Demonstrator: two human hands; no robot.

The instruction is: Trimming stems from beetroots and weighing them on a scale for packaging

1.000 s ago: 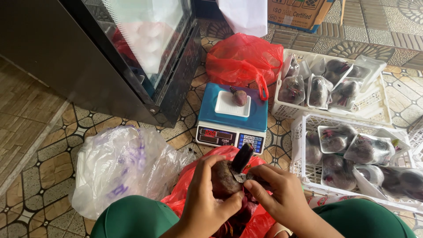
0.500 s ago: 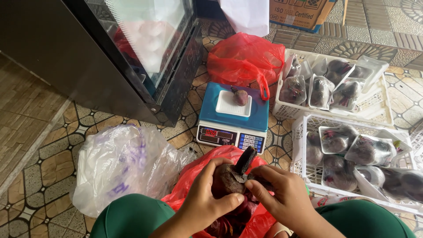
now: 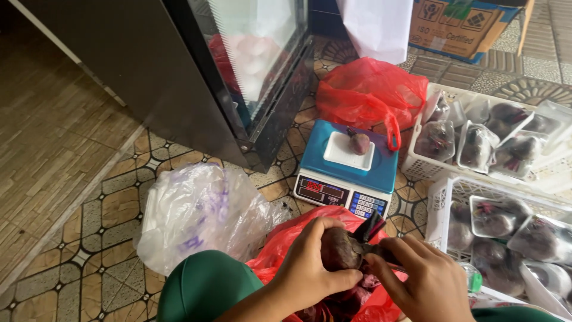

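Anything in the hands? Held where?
Left hand wraps a dark beetroot around its body; right hand holds a dark knife by its handle.

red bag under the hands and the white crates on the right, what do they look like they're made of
Red bag: thin plastic film, judging by its glossy, crumpled, slightly see-through look. White crates: apparently rigid moulded plastic, matte, with lattice walls. The left hand holds a dark root above the bag.
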